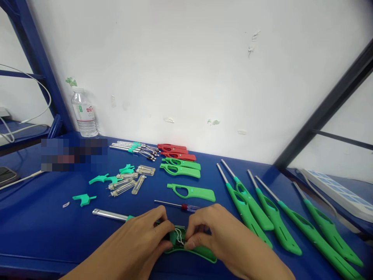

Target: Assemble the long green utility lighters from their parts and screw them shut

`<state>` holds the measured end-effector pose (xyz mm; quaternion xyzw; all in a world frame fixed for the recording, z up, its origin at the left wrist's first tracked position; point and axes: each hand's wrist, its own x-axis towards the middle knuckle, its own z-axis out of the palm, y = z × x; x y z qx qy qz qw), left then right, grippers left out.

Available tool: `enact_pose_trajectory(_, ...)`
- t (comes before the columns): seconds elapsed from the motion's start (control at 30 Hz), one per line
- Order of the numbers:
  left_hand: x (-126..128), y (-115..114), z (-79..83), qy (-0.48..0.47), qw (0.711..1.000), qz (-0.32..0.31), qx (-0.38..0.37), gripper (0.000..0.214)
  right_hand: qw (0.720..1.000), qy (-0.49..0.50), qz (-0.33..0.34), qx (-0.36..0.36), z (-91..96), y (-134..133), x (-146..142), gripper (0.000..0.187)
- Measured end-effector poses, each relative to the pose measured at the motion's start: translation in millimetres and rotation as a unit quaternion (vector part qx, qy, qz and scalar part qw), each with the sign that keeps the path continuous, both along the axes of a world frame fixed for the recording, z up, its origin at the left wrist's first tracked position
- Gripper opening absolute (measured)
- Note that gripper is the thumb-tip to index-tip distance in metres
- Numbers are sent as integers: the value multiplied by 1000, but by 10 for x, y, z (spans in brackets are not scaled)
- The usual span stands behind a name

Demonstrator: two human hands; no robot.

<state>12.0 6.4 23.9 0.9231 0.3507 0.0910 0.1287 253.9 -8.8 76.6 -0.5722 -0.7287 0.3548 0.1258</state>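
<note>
In the head view, the left hand (151, 233) grips an open green shell (205, 252) at the bottom middle of the frame. The right hand (215, 227) is at the shell's other side, with its thumb and finger bent close together by some thin white wires (179, 235); I cannot tell if it pinches anything, because the tips hide it. A shiny metal tube (110, 214) pokes out to the left, past the left hand. Just above the right hand lies a screwdriver (186, 207), and above that is a green handle piece (201, 193). More green pieces (186, 171) and red pieces (180, 156) lie near the middle. Left of them are clear tubes (124, 186), blue-green triggers (84, 200) and a bunch of metal rods (124, 146) with wires. Five long green lighters (281, 235) lie on the blue table (35, 237) at the lower right. A water bottle (84, 120) stands at the upper left, by the white wall (186, 70).
</note>
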Motion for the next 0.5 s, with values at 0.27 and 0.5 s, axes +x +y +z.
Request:
enact_pose_trajectory(0.27,-43,13,-72,-41,999,-1,12,31,999,29,-4,-15,-131,78,12,13)
enact_pose_trajectory(0.5,-68,19,-103,-110,993,-13,41,31,999,30,-20,-18,-117,55,-19,18)
